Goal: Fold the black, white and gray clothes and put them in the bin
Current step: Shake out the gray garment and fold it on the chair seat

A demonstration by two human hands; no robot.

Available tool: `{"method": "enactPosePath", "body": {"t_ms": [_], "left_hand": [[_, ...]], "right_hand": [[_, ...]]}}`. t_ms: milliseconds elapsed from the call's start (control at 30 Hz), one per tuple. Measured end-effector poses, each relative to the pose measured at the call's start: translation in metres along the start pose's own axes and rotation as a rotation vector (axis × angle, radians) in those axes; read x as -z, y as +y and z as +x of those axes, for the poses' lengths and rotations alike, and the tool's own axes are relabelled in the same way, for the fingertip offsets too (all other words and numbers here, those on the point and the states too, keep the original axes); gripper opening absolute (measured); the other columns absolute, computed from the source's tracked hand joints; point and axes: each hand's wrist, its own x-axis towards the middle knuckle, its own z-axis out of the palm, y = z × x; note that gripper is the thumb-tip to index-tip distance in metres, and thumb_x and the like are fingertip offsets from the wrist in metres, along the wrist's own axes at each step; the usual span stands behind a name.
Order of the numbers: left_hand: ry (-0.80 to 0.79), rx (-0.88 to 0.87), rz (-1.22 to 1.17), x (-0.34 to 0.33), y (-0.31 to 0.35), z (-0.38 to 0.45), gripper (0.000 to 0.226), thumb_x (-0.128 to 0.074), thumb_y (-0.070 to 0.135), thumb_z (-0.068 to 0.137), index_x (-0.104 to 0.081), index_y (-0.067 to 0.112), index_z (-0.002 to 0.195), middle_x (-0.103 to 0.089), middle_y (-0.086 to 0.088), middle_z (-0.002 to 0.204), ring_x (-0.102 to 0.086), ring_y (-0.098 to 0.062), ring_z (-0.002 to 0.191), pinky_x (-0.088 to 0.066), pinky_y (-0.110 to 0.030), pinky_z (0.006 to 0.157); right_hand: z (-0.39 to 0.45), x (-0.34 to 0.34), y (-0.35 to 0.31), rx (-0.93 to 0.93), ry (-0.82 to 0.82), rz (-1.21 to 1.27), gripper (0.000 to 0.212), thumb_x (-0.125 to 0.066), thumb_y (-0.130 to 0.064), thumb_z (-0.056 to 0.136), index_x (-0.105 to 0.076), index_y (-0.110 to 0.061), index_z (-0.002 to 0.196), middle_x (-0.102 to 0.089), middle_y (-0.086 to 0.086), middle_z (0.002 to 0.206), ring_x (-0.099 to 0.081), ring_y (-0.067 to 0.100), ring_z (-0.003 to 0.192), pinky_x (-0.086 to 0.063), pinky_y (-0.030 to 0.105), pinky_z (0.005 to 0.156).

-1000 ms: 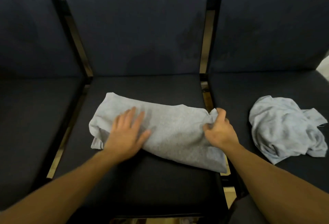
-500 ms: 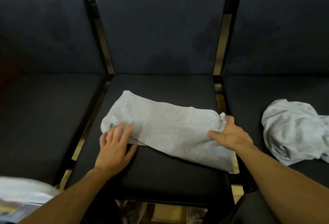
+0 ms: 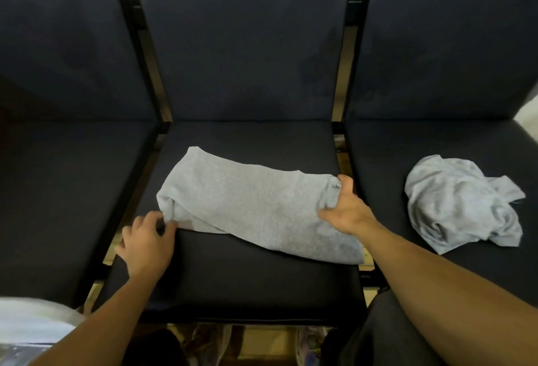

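Head view: one camera, looking down over a row of dark seats.
Folded garment: a light gray piece [image 3: 250, 205], folded into a long band, lying slantwise across the middle seat [image 3: 256, 278], its far end up toward the seat's back left and its near end at the seat's front right edge.
Its surface: mostly flat and smooth on top, with bunched folds at the left end and a small crumple at the right end.
Second garment: another light gray piece [image 3: 463, 202], not folded, heaped in a loose rumpled pile on the right seat [image 3: 436, 144], well apart from both hands.
Count: two gray garments, three seats in view, two hands, both arms bare.
Left hand [image 3: 145, 242]: down at the band's left near corner, fingers curled in, the fingertips pinching the cloth edge right there.
Right hand [image 3: 345, 208]: at the band's right end, thumb spread over the top of the cloth, fingers wrapped around the bunched edge, gripping it.
Garment against the hands: the band stretches between them, left hand at one end, right hand at the other.
Left seat [image 3: 64, 191]: dark, beside the middle one.
Bottom left corner: something white and blurred [image 3: 32, 322]; I can't tell what it is.
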Motion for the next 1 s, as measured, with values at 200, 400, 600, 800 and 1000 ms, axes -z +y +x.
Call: {"method": "enactPosePath", "body": {"t_ms": [200, 400, 600, 800, 1000], "left_hand": [[-0.002, 0.062, -0.580, 0.013, 0.022, 0.008, 0.012, -0.053, 0.018, 0.104, -0.065, 0.015, 0.101, -0.066, -0.008, 0.093, -0.064, -0.036, 0.093, -0.053, -0.050, 0.083], [-0.114, 0.476, -1.299, 0.050, 0.036, 0.033, 0.025, -0.050, 0.009, 0.100, -0.073, 0.016, 0.107, -0.077, -0.005, 0.103, -0.072, -0.024, 0.102, -0.055, -0.040, 0.095], [-0.037, 0.536, -0.924, 0.066, 0.022, 0.050, 0.021, -0.048, 0.010, 0.096, -0.068, 0.016, 0.099, -0.064, -0.009, 0.106, -0.064, -0.026, 0.103, -0.052, -0.042, 0.096], [0.037, 0.546, -0.744, 0.057, 0.009, 0.046, 0.020, -0.044, 0.011, 0.102, -0.063, 0.004, 0.100, -0.058, -0.016, 0.100, -0.056, -0.032, 0.100, -0.045, -0.042, 0.089], [-0.155, 0.421, -0.158, 0.054, -0.015, 0.047, 0.042, -0.060, 0.024, 0.094, -0.057, 0.007, 0.133, -0.053, -0.024, 0.127, -0.051, -0.045, 0.115, -0.045, -0.058, 0.102]], "right_hand": [[0.003, -0.001, 0.003, -0.017, 0.004, -0.022, 0.088, -0.068, -0.031, 0.090, -0.001, -0.043, 0.146, -0.057, 0.009, 0.122, -0.064, 0.030, 0.099, -0.056, 0.047, 0.087], [0.008, -0.002, 0.007, -0.011, 0.040, -0.009, 0.084, -0.061, -0.021, 0.095, 0.000, -0.047, 0.146, -0.058, 0.012, 0.121, -0.066, 0.031, 0.089, -0.058, 0.043, 0.075], [0.012, 0.004, 0.012, 0.022, 0.097, 0.176, 0.091, -0.066, -0.010, 0.092, -0.004, -0.041, 0.152, -0.047, 0.003, 0.151, -0.066, 0.024, 0.095, -0.057, 0.035, 0.069], [0.017, 0.008, 0.017, -0.010, 0.182, 0.450, 0.096, -0.074, -0.001, 0.085, -0.014, -0.032, 0.152, -0.049, 0.012, 0.142, -0.059, 0.021, 0.099, -0.057, 0.039, 0.081], [0.012, 0.016, 0.027, -0.192, 0.029, 0.496, 0.094, -0.079, -0.019, 0.085, -0.012, -0.031, 0.149, -0.051, 0.012, 0.131, -0.060, 0.028, 0.103, -0.056, 0.045, 0.086]]}}
